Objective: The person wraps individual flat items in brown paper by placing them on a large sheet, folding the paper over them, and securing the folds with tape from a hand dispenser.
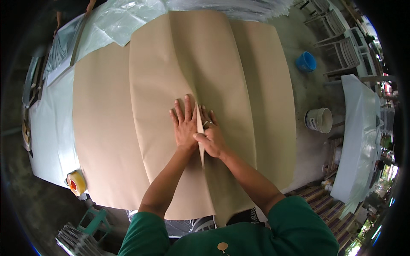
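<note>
A large sheet of brown paper (pixel 102 128) covers the table, with long creases running from near to far. Down its middle stands a raised fold (pixel 200 128), pinched up into a thin ridge. My left hand (pixel 185 130) lies flat on the paper just left of this ridge, fingers spread and pointing away from me. My right hand (pixel 213 138) is on the ridge's other side, its thumb crossing over the fold and its fingers behind it, so the paper is gripped between them. Part of the left thumb is hidden by the fold.
Clear plastic sheeting (pixel 124 21) lies under and beyond the paper. A yellow tape roll (pixel 76 183) sits at the near left corner. On the floor to the right stand a blue bucket (pixel 306 62) and a white pail (pixel 318 120). Another person's arm (pixel 90 6) shows at far left.
</note>
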`<state>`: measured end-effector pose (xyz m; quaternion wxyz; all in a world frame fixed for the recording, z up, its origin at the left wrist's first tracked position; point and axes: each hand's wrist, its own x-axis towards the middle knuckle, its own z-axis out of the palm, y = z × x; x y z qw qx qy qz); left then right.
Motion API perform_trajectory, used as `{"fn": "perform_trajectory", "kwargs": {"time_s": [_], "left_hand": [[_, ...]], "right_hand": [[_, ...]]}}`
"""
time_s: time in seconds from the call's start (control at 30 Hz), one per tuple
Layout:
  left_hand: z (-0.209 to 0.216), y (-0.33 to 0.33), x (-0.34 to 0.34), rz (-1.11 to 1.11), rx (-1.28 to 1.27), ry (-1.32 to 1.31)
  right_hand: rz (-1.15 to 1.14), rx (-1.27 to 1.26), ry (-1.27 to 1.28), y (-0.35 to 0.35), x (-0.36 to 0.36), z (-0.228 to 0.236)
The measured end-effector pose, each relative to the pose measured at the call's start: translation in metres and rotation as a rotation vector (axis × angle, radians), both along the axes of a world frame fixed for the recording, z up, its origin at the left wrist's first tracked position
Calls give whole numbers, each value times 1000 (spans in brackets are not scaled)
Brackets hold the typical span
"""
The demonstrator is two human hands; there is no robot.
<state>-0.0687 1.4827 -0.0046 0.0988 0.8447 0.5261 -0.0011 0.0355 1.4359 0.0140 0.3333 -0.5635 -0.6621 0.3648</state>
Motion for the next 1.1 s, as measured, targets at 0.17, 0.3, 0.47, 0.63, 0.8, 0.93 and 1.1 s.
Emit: {"fn": "perform_trajectory", "kwargs": {"time_s": [0.17,0.3,0.47,0.63,0.8,0.93,1.1], "left_hand": [[-3,21,-65,-184,-473,-651],[-5,-46,-162,641,22,-311],[-2,-180,-190,828,-367,-310],[-47,77,-170,567,-146,-531],[-24,253,-116,577,-39,-276],[-28,194,-79,476,139,-232],[5,53,-40,196,71,-71]], "right_hand": [[110,-7,-265,6,-4,-13],[44,60,-463,2,0,-16],[63,3,-461,1,-8,-8],[97,-4,-459,-1,-12,-8],[20,0,-458,5,-19,-2],[-82,-97,-524,26,-9,-9],[-220,-29,-472,48,-18,-1]]}}
